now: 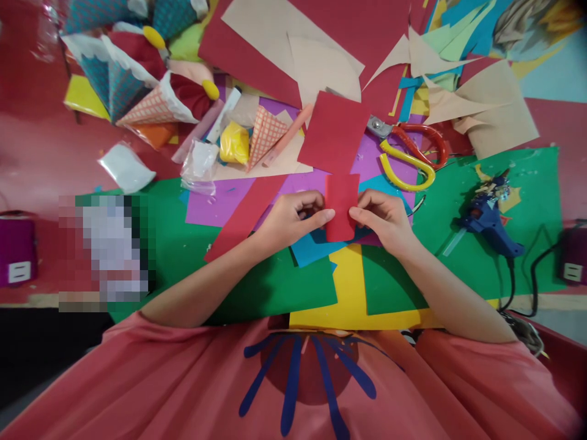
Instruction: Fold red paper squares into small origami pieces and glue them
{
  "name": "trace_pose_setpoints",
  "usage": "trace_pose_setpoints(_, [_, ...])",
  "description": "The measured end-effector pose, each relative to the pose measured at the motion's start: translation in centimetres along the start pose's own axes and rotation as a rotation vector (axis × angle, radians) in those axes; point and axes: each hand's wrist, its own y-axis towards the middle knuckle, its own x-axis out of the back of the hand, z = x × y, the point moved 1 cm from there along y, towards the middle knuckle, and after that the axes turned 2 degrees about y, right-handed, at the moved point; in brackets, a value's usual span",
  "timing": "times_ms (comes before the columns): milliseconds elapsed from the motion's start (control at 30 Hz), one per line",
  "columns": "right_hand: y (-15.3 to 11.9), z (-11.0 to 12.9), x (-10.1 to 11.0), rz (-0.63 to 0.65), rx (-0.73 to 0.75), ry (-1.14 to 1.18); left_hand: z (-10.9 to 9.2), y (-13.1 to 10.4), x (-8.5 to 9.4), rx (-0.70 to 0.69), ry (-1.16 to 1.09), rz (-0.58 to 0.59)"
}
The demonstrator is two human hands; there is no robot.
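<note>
Currently, your left hand [300, 214] is nearly closed, pinching the left edge of a small red craft-sheet piece [342, 205] with the thumb in front and the fingers curled. Your right hand [385, 220] is similarly narrow, its thumb at the opposite edge. The piece is held between both hands, above a blue sheet [316, 247]. Beyond your right hand lie red-and-yellow-handled scissors [408, 143]; farther right, a blue glue gun [488, 220] rests on green sheeting [431, 244].
</note>
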Motion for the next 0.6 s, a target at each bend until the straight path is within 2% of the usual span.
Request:
trace_pose_setpoints(133, [0.03,-0.09,0.11,0.052,-0.025,0.002,0.09,0.03,-0.03,0.042,-0.085,-0.008])
trace_pose_setpoints(600, [0.11,0.05,0.12,0.059,-0.113,0.040,-0.07,0.07,-0.07,0.026,-0.105,-0.024])
